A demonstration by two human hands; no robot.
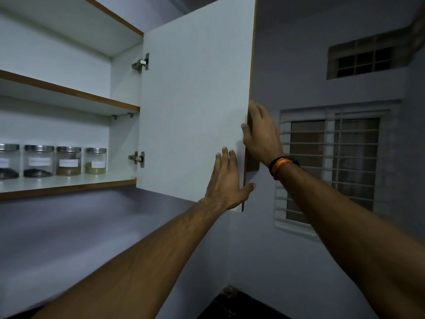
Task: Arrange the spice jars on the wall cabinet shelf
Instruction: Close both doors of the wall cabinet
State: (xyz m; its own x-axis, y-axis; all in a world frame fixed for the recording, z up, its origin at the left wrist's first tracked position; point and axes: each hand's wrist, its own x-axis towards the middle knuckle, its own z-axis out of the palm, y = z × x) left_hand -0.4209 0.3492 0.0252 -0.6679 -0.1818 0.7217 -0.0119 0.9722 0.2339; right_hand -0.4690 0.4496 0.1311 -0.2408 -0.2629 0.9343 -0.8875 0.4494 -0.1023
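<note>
Several clear spice jars with steel lids and white labels stand in a row on the bottom shelf (69, 183) of the wall cabinet; the rightmost jar (96, 160) holds greenish powder, the one beside it (68, 161) brown powder. The white cabinet door (195, 100) stands swung open to the right. My left hand (226, 180) lies flat on the door's inner face near its lower free corner, thumb hooked round the edge. My right hand (261, 132) holds the door's free edge higher up, fingers behind it and thumb on the inner face.
The upper shelf (69, 93) of the cabinet shows nothing on it. Two steel hinges (140, 63) join the door to the cabinet side. A barred window (333, 166) and a small vent (363, 61) are in the wall to the right.
</note>
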